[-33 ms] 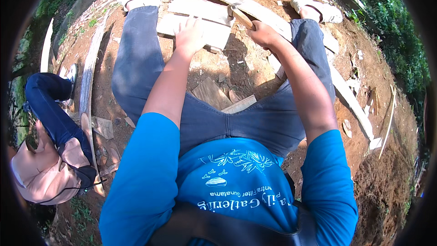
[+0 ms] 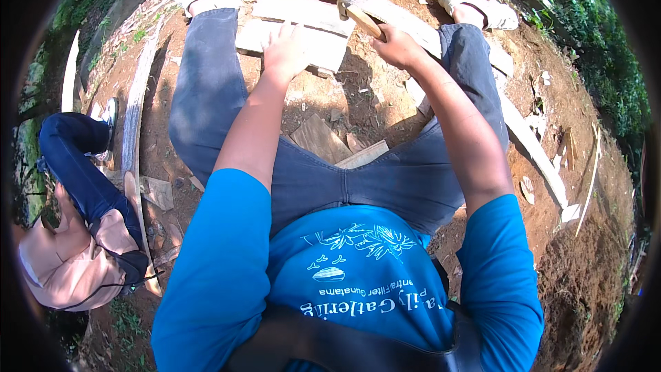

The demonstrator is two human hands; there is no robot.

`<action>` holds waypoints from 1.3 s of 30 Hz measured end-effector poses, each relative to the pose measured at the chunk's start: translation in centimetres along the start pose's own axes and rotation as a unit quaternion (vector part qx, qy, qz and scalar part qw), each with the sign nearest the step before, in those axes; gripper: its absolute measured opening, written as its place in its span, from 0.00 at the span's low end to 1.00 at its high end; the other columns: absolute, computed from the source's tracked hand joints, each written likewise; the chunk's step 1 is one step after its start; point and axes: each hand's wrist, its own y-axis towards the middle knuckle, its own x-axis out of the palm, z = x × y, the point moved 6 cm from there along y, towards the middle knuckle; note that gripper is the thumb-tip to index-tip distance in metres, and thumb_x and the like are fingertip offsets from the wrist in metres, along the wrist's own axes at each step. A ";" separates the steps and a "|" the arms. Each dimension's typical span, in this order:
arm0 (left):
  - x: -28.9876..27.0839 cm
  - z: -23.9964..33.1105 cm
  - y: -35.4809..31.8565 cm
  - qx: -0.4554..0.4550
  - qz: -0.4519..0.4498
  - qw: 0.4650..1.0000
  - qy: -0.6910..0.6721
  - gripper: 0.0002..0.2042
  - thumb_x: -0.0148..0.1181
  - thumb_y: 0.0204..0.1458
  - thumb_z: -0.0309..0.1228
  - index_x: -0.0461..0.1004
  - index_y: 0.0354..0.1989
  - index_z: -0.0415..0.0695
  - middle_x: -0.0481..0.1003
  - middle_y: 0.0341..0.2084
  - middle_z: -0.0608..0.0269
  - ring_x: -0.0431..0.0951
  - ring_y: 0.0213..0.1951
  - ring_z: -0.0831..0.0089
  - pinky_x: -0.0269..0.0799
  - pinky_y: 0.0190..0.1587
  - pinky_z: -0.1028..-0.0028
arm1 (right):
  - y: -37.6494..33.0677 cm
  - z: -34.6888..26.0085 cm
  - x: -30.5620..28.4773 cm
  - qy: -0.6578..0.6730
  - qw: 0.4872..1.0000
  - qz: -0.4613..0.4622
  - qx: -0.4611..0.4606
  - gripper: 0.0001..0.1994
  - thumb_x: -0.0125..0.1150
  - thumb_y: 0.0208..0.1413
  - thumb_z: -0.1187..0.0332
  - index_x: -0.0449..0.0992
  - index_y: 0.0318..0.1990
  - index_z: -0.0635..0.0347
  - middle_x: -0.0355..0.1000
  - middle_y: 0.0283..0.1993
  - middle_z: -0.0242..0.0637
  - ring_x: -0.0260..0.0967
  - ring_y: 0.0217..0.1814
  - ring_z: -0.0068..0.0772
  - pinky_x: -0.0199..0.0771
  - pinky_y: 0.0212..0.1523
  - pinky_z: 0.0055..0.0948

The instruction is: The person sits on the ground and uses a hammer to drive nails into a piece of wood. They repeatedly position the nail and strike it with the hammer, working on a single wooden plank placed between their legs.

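My left hand [image 2: 284, 54] lies flat on a pale board [image 2: 329, 49], fingers spread and pressing its top face. Against that board's far edge is a second pale board [image 2: 299, 9]. With my right hand [image 2: 399, 48] I grip the wooden handle of a hammer [image 2: 363, 21], whose metal head points left and sits over the boards' right end. I cannot tell whether the head touches the wood. Both boards are in bright sun between my feet.
A long plank [image 2: 406, 24] slants behind the hammer toward my right leg. Wood offcuts [image 2: 320, 139] lie on the soil between my thighs. To the left a long weathered plank [image 2: 135, 103] separates me from another seated person [image 2: 82, 248]. A pale strip [image 2: 537, 151] lies at right.
The hammer and my right hand have shifted slightly up and left. My left hand remains on the board.
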 end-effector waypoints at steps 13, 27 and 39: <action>-3.3 0.3 -1.1 0.025 -0.033 0.997 -0.070 0.23 0.62 0.49 0.36 0.72 0.56 0.50 0.67 0.60 0.50 0.70 0.59 0.51 0.67 0.62 0.60 | -6.7 -1.2 -0.5 0.322 0.945 0.034 -0.035 0.18 0.58 0.65 0.56 0.71 0.57 0.55 0.66 0.29 0.24 0.58 0.20 0.13 0.59 0.19 0.19; -1.3 -4.3 -4.2 -0.149 0.081 0.985 0.028 0.56 0.65 0.47 0.56 0.36 0.77 0.46 0.40 0.75 0.55 0.46 0.73 0.51 0.41 0.73 0.51 | -10.6 -4.0 -1.2 0.358 0.865 0.292 -0.197 0.20 0.56 0.63 0.69 0.70 0.61 0.65 0.78 0.39 0.48 0.74 0.35 0.31 0.73 0.39 0.30; 2.0 -4.3 -6.6 -0.404 -0.062 0.882 -0.233 0.59 0.65 0.46 0.58 0.31 0.77 0.45 0.46 0.72 0.54 0.50 0.71 0.53 0.49 0.69 0.49 | -5.5 0.2 3.9 0.040 0.996 0.079 -0.022 0.22 0.55 0.64 0.60 0.69 0.61 0.65 0.75 0.52 0.58 0.74 0.57 0.52 0.71 0.58 0.42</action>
